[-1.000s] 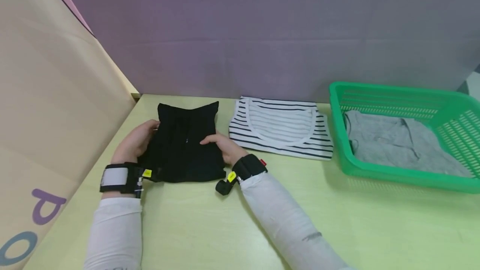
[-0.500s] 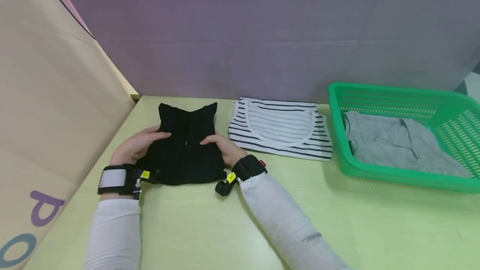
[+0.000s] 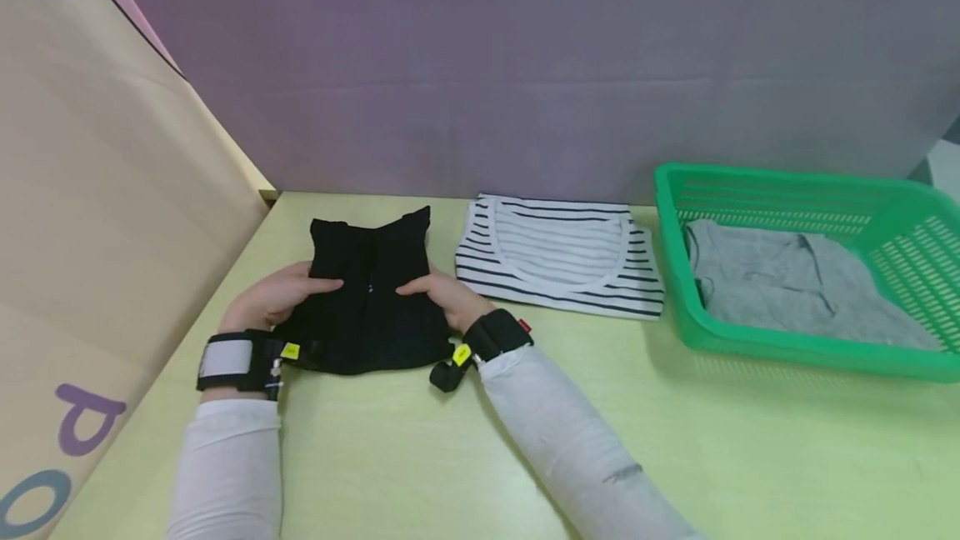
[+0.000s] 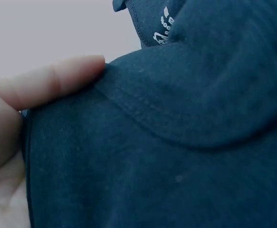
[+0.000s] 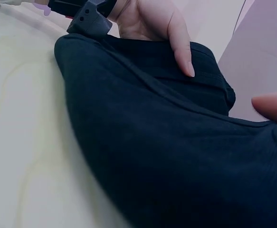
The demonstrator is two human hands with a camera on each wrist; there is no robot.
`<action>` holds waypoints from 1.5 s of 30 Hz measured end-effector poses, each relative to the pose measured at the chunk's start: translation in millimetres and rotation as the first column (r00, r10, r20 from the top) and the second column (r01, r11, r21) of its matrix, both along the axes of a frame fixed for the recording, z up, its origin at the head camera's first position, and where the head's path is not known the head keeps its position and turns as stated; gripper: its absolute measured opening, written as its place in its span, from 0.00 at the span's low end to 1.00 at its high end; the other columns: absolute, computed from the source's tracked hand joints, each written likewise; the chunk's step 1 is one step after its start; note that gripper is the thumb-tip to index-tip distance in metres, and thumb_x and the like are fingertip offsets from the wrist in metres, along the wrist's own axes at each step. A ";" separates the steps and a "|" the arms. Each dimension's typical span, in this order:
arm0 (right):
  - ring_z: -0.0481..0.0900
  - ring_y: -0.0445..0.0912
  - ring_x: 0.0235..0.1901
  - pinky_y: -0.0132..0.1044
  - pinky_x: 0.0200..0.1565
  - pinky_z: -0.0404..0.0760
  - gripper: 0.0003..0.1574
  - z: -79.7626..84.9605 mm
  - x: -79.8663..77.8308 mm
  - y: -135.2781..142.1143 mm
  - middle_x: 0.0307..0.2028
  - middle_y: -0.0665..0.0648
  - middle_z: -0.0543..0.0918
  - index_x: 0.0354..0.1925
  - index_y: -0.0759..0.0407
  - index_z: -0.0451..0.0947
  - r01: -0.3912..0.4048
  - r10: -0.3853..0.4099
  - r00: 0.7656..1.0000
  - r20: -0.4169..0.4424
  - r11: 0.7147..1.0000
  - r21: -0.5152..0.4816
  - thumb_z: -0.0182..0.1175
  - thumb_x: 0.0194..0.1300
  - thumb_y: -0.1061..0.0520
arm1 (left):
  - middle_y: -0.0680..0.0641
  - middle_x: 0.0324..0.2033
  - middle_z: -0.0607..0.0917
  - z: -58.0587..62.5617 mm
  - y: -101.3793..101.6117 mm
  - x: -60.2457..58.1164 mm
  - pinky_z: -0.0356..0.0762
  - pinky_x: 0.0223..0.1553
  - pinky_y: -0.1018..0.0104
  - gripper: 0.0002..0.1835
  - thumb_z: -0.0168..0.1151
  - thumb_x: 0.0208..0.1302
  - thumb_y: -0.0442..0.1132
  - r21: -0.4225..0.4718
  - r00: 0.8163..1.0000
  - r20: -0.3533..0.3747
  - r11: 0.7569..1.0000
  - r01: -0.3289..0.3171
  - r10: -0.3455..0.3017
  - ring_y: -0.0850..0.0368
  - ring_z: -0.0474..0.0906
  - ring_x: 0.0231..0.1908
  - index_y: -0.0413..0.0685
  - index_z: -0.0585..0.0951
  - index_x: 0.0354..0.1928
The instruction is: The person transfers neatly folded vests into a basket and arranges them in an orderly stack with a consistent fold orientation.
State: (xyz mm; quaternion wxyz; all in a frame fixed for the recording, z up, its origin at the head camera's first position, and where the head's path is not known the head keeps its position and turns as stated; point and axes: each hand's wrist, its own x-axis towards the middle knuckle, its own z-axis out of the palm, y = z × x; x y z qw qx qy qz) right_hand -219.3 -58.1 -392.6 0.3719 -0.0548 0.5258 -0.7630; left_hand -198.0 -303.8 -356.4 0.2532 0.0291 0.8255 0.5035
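Observation:
A folded black garment [image 3: 367,327] is on the left part of the table, held between both hands. My left hand [image 3: 273,298] grips its left side, thumb lying over the top face and the other fingers hidden behind the cloth. On the opposite side my right hand [image 3: 448,294] pinches the edge the same way, its thumb pointing inward. The left wrist view has the left thumb [image 4: 57,80] pressed on the dark cloth [image 4: 128,166], near a small white print [image 4: 164,26]. In the right wrist view the cloth [image 5: 152,142] bulges toward the camera.
To the right of the black garment lies a folded striped shirt [image 3: 562,294]. Farther right stands a green basket [image 3: 810,350] with a folded grey garment [image 3: 780,282] in it. A grey cloth wall [image 3: 480,65] rises behind the table, and a beige panel [image 3: 112,190] borders its left side.
My left thumb has come over onto the garment's top face, and that hand has shifted slightly toward me. The garment's far left corner has dropped lower. My right hand has hardly moved.

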 end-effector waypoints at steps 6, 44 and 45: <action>0.66 0.53 0.64 0.44 0.65 0.65 0.50 -1.0 -1.3 0.0 0.70 0.57 0.61 0.74 0.40 0.40 0.027 -0.022 0.998 -0.057 0.996 0.080 0.49 0.64 0.67 | 0.45 0.49 0.78 6.4 0.1 1.3 0.54 0.10 0.75 0.36 0.54 0.68 0.50 -0.084 0.998 0.007 0.995 -0.057 0.058 0.67 0.53 0.08 0.41 0.55 0.70; 0.75 0.52 0.56 0.34 0.47 0.81 0.46 8.8 -5.3 16.1 0.67 0.63 0.63 0.73 0.40 0.44 0.042 -0.043 0.999 -0.010 0.996 -0.075 0.44 0.65 0.71 | 0.63 0.31 0.85 11.8 -4.3 4.2 0.79 0.31 0.75 0.14 0.50 0.71 0.42 0.232 0.987 0.043 0.959 -0.162 0.156 0.66 0.82 0.32 0.49 0.65 0.54; 0.77 0.50 0.52 0.32 0.43 0.81 0.46 9.8 -5.4 17.0 0.67 0.64 0.63 0.73 0.40 0.44 0.041 -0.042 0.999 -0.009 0.996 -0.075 0.44 0.65 0.71 | 0.63 0.31 0.85 12.9 -3.7 4.3 0.78 0.28 0.76 0.13 0.50 0.71 0.42 0.224 0.987 0.038 0.961 -0.161 0.156 0.66 0.82 0.31 0.50 0.65 0.54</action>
